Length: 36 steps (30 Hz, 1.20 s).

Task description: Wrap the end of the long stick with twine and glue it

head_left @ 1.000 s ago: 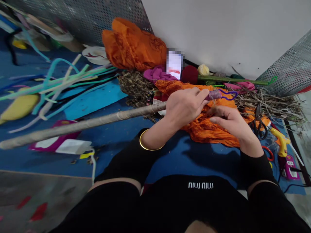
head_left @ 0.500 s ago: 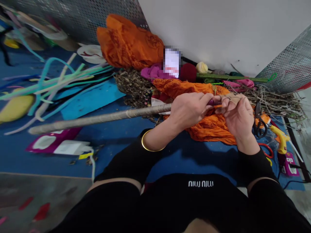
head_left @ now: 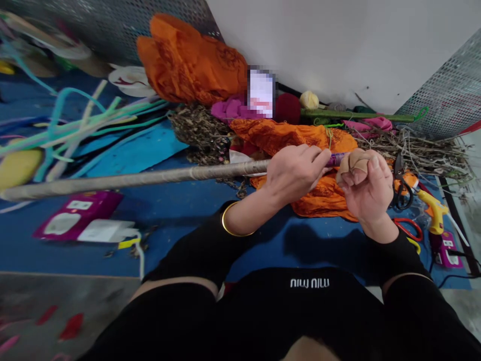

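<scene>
L fingers (head_left: 320, 159) grip rod (head_left: 169, 177); R fingers (head_left: 358, 169) curled @ purp end (head_left: 335, 159); top (head_left: 300, 316): "miu miu"

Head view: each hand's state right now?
Left hand: closed, holding the wrapped stick.
Right hand: curled beside the stick's purple end; whether it holds anything cannot be told.

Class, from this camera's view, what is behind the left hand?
Orange cloth shows beyond the left hand, which grips a wrapped rod; a purple stretch emerges to its right. Whatever lies directly behind the hand is covered.
</scene>
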Tool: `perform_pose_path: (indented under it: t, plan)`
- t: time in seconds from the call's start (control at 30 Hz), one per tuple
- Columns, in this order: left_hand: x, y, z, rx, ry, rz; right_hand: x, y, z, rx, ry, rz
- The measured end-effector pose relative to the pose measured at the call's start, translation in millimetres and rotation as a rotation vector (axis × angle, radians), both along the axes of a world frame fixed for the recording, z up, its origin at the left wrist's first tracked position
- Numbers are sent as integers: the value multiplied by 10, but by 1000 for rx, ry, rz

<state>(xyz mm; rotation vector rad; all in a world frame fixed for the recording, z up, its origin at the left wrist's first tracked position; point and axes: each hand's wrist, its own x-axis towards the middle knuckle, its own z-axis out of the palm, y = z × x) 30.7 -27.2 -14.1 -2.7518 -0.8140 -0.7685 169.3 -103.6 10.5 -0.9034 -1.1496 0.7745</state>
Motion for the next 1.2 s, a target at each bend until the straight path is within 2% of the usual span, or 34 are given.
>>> perform_pose_path:
  t: [0.2,0.37,0.5,0.63,0.73,0.83,0.93,1.07,1.13,1.2]
  plan:
    - [-7,15,-9,42,-11,28,-33,4,-44,7,2,57]
    - [-62,32,25,-45,-56,21,-57,4,-92,-8,45,57]
    - [-75,19,41,-94,-68,14,-108,8,-192,42,106,65]
    - [-106,25,84,-172,-77,27,-146,32,-285,81,67,41]
    - [-150,70,137,-255,-122,54,-135,52,-289,69,101,45]
    - [-198,122,188,-341,-169,56,-78,69,-248,-29,269,140]
    - [-223,142,217,-414,-202,17,7,100,-213,-166,599,240]
    - [-202,114,219,-482,-208,-48,123,178,-211,-413,1023,250]
    - [-174,89,209,-505,-185,-80,186,226,-228,-515,1063,255]
    - [-143,62,192,-514,-154,-104,252,281,-257,-592,1016,295]
